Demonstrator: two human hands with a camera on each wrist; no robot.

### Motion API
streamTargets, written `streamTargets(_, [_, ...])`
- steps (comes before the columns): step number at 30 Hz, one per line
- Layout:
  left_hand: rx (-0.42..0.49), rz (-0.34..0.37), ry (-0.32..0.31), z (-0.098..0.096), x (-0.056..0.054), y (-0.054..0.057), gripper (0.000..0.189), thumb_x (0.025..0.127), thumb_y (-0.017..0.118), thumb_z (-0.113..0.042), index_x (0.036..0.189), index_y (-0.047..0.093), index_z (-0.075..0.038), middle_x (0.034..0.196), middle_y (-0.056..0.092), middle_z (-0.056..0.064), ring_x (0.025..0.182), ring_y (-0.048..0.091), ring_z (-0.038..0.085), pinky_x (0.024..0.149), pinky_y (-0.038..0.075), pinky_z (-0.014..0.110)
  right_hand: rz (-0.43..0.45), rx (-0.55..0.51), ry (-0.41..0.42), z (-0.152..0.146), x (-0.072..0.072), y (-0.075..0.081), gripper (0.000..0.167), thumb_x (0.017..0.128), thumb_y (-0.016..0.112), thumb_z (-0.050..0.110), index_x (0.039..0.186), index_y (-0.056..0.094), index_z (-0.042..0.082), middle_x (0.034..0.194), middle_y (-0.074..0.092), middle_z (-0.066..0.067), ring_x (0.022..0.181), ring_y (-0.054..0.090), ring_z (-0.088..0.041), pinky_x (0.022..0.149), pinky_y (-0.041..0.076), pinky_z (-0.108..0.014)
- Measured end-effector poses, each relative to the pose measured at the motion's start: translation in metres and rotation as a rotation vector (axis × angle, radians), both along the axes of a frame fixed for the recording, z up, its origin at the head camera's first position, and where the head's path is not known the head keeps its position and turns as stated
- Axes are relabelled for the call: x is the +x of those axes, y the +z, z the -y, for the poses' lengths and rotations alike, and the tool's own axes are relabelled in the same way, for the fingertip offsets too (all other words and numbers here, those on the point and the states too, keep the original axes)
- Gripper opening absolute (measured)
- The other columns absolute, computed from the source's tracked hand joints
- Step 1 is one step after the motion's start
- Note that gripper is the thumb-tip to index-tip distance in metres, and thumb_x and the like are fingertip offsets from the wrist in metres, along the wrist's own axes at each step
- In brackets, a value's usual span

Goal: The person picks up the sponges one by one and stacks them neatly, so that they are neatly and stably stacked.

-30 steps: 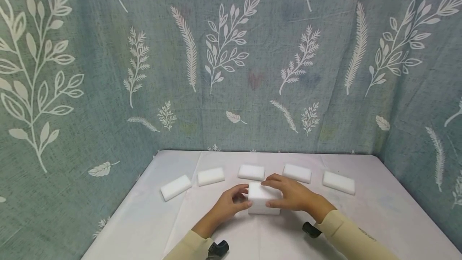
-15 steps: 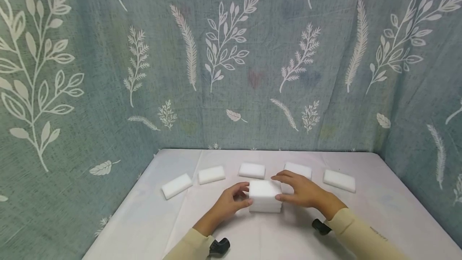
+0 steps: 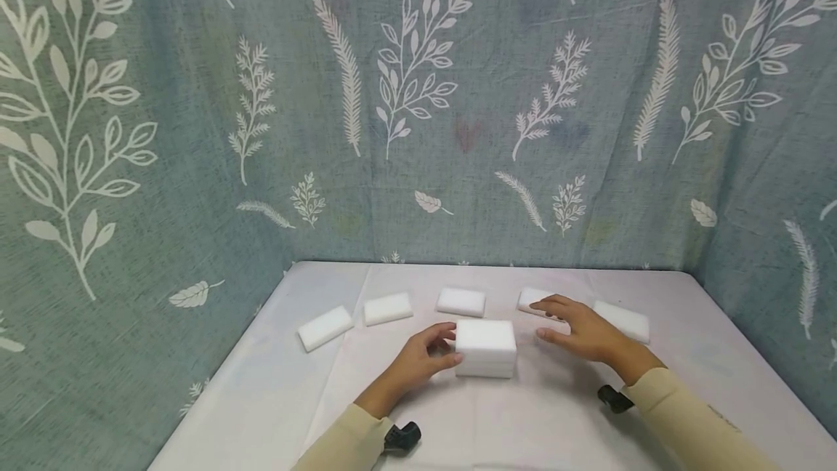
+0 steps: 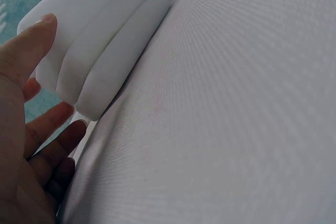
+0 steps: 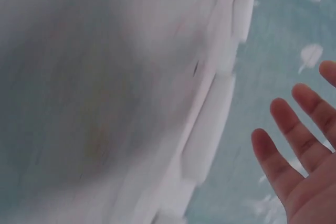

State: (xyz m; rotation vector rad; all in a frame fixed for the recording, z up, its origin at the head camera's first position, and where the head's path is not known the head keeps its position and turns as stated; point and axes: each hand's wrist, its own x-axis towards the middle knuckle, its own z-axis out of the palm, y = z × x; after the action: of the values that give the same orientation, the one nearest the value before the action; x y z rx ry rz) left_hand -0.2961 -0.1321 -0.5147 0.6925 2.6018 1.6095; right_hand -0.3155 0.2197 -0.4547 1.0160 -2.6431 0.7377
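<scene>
A stack of white sponge blocks stands in the middle of the table; three layers show in the left wrist view. My left hand is at its left side, the thumb resting against the top block and the relaxed fingers near the lower ends. To the right, apart from the stack, my right hand hovers empty with fingers spread. Its fingertips overlap a single white block behind it in the head view. In the right wrist view, nothing lies between the fingers.
Other single white blocks lie in an arc behind the stack: far left, left, centre and far right. A pale cloth covers the table. A leaf-patterned blue-green curtain encloses its back and sides.
My right hand has let go of the top of the stack and moved right, toward the back blocks. My left hand has stayed at the stack's left side.
</scene>
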Motion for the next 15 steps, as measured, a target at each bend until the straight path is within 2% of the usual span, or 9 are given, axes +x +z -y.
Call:
streamTargets(6, [0.002, -0.001, -0.002, 0.0, -0.003, -0.001, 0.058, 0.085, 0.076, -0.037, 0.136, 0.055, -0.022, 0.117, 0.064, -0.004, 0.103, 0.059, 0.016, 0.095, 0.043, 0.043, 0.026, 0.007, -0.145, -0.036, -0.012, -0.004, 0.049, 0.095, 0.061, 0.042, 0.133, 0.058, 0.012, 0.127, 0.057, -0.007, 0.106, 0.058, -0.03, 0.083, 0.049, -0.052])
streamTargets(11, [0.011, 0.0, -0.003, 0.001, -0.001, 0.0, 0.056, 0.085, 0.077, -0.031, 0.135, 0.055, -0.02, 0.117, 0.064, -0.001, 0.103, 0.059, 0.02, 0.094, 0.043, 0.046, 0.082, 0.009, -0.258, -0.067, -0.016, -0.011, 0.059, 0.093, 0.061, 0.049, 0.133, 0.058, 0.006, 0.128, 0.056, -0.014, 0.11, 0.056, -0.038, 0.087, 0.047, -0.057])
streamTargets(15, [0.019, 0.002, 0.002, 0.0, 0.0, 0.0, 0.057, 0.085, 0.077, -0.028, 0.136, 0.055, -0.018, 0.118, 0.064, 0.002, 0.104, 0.059, 0.024, 0.094, 0.043, 0.048, 0.101, 0.054, -0.309, -0.085, -0.017, -0.013, 0.061, 0.09, 0.065, 0.051, 0.13, 0.06, 0.005, 0.129, 0.054, -0.017, 0.112, 0.055, -0.041, 0.088, 0.044, -0.06])
